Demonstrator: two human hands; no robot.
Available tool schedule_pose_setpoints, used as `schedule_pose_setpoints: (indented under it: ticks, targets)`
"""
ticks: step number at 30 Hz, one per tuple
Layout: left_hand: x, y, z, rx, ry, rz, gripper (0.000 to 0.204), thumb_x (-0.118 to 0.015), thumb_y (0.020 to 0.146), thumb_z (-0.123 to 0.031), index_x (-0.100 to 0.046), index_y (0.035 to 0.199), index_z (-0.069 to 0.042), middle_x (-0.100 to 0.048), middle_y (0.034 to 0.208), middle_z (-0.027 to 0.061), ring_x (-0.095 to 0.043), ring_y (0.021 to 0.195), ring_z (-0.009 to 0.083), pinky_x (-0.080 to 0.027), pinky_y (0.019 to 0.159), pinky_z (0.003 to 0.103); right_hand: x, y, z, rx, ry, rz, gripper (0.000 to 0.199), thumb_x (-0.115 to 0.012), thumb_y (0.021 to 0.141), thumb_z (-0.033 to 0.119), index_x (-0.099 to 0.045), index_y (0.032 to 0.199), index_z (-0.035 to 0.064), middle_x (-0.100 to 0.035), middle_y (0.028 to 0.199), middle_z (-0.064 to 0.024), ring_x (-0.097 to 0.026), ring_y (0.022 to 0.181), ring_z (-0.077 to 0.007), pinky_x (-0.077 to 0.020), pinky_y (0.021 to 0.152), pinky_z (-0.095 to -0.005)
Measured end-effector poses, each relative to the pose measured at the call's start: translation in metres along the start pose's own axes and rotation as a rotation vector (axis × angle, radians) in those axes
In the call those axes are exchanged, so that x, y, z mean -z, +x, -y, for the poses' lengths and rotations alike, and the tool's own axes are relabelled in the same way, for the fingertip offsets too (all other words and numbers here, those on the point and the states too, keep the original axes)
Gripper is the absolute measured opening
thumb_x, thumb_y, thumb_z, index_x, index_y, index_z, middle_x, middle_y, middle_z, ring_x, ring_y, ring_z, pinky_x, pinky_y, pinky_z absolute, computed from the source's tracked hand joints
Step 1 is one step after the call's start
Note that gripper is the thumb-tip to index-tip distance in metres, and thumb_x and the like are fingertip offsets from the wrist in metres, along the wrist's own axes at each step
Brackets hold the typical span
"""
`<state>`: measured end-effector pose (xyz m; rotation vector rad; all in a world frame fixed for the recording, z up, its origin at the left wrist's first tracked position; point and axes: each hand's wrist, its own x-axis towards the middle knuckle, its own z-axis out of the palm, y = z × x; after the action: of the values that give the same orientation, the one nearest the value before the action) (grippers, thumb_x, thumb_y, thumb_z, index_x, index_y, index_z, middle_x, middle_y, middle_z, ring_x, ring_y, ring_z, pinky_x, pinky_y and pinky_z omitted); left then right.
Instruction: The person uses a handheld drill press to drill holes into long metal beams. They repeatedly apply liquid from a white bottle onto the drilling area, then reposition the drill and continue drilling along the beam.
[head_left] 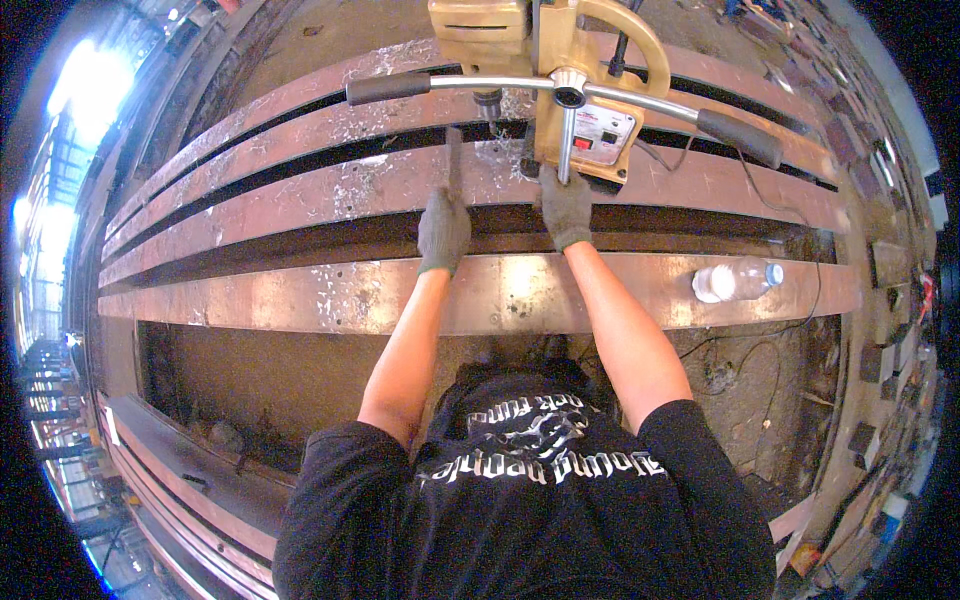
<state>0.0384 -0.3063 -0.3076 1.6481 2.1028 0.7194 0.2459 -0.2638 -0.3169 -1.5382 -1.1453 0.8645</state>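
Observation:
A yellow magnetic drill (552, 45) stands on the steel beams, its three-spoke feed handle (569, 88) facing me. My right hand (567, 210), in a grey glove, is closed around the end of the lower spoke. In my left hand (444, 231), also gloved, is a dark flat strip (454, 160), pointing up and away from me. I cannot make out its exact kind. The drill's chuck (488, 103) hangs just beyond and to the right of the strip's far end. Metal shavings lie scattered on the beam around it.
Several long rust-brown steel beams (260, 295) run across, with dark gaps between them. On the nearest one lies a clear plastic bottle (748, 279) beside a white cup-like thing (714, 284). A black cable (818, 290) trails down at the right.

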Motion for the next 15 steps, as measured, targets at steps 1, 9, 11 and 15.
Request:
schedule_pose_setpoints:
  ticks: [1, 9, 11, 15]
  targets:
    - [-0.001, -0.015, 0.014, -0.118, 0.050, 0.025, 0.029, -0.048, 0.104, -0.026, -0.055, 0.120, -0.002, -0.068, 0.105, 0.0250, -0.065, 0.096, 0.0480, -0.052, 0.082, 0.058, 0.000, 0.003, -0.003, 0.033, -0.005, -0.021, 0.040, -0.063, 0.098, 0.036, -0.065, 0.079, 0.0009, -0.062, 0.060, -0.0067, -0.060, 0.053, -0.0161, -0.0486, 0.054, -0.0361]
    - [-0.032, -0.027, 0.005, -0.457, 0.288, 0.216, 0.019, -0.056, 0.095, -0.014, -0.062, 0.112, -0.008, -0.068, 0.102, 0.0216, -0.069, 0.094, 0.0425, -0.057, 0.078, 0.056, 0.004, 0.002, -0.009, 0.139, -0.062, -0.019, 0.041, -0.065, 0.099, 0.036, -0.063, 0.075, 0.0021, -0.061, 0.058, -0.0048, -0.060, 0.052, -0.0149, -0.0466, 0.051, -0.0348]
    - [-0.018, 0.001, 0.019, -0.408, 0.348, 0.180, 0.016, -0.056, 0.096, -0.015, -0.064, 0.107, -0.008, -0.070, 0.098, 0.0222, -0.070, 0.090, 0.0441, -0.057, 0.075, 0.056, 0.006, 0.002, -0.007, 0.090, -0.007, 0.000, 0.041, -0.066, 0.099, 0.036, -0.063, 0.077, 0.0020, -0.061, 0.058, -0.0047, -0.060, 0.052, -0.0147, -0.0464, 0.051, -0.0346]
    - [0.042, 0.023, 0.065, 0.001, 0.337, 0.030, 0.021, -0.054, 0.100, -0.023, -0.065, 0.102, -0.006, -0.072, 0.092, 0.0248, -0.071, 0.086, 0.0472, -0.056, 0.072, 0.058, 0.007, -0.001, -0.005, 0.046, -0.006, -0.010, 0.037, -0.067, 0.099, 0.035, -0.063, 0.082, 0.0026, -0.061, 0.059, -0.0041, -0.059, 0.052, -0.0138, -0.0459, 0.050, -0.0335]
